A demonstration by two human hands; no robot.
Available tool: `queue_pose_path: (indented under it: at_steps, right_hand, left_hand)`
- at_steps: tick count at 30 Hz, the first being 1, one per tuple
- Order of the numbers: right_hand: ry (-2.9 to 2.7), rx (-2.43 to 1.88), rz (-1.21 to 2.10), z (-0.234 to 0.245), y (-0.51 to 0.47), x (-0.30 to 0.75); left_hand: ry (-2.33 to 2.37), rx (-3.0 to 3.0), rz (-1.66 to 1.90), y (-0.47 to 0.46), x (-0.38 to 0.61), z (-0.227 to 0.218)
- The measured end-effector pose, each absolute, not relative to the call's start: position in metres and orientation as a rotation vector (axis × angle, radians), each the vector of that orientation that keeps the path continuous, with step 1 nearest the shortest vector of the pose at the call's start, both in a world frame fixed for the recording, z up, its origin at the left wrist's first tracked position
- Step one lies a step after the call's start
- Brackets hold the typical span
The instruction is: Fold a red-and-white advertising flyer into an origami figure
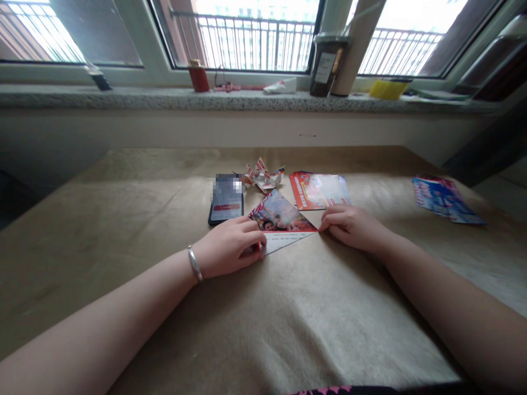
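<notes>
A folded sheet of printed paper (284, 211) lies on the table between my hands. Its upper part carries a colourful picture, and a pale printed flap shows below a red line. My left hand (234, 244), with a silver bracelet at the wrist, curls its fingers over the left end of the sheet and hides that end. At the pointed right corner, my right hand (349, 227) pinches the paper between thumb and finger. Just beyond my left hand, a phone (225, 198) lies face up.
Behind the sheet are a folded paper shape (263, 175) with red letters and a stack of orange printed sheets (319, 191). Blue printed sheets (447, 198) lie at the right. Along the windowsill (144, 100) stand a red container (198, 75) and a dark cup (326, 65).
</notes>
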State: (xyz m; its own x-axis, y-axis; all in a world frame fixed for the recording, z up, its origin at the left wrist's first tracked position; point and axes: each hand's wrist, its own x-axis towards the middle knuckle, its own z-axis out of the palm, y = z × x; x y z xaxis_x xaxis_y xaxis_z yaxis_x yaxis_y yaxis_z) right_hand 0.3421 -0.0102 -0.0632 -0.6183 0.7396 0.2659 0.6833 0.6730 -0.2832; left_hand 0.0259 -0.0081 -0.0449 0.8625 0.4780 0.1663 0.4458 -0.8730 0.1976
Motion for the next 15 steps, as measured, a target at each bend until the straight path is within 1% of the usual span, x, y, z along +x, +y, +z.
queue_pose_path:
  at_steps: [4,8,15]
  right_hand:
    - [-2.419,-1.242,0.26,-0.066,-0.009,0.341]
    - [-2.234,-1.47,0.259,-0.064,-0.012,0.333]
    - [-2.134,-1.499,0.412,-0.059,-0.024,0.308]
  left_hand:
    - [0.755,2.96,0.345,-0.015,0.03,-0.05]
    - [0.75,2.981,0.306,-0.017,0.03,-0.053]
    - [0.636,3.003,0.318,-0.016,0.033,-0.05]
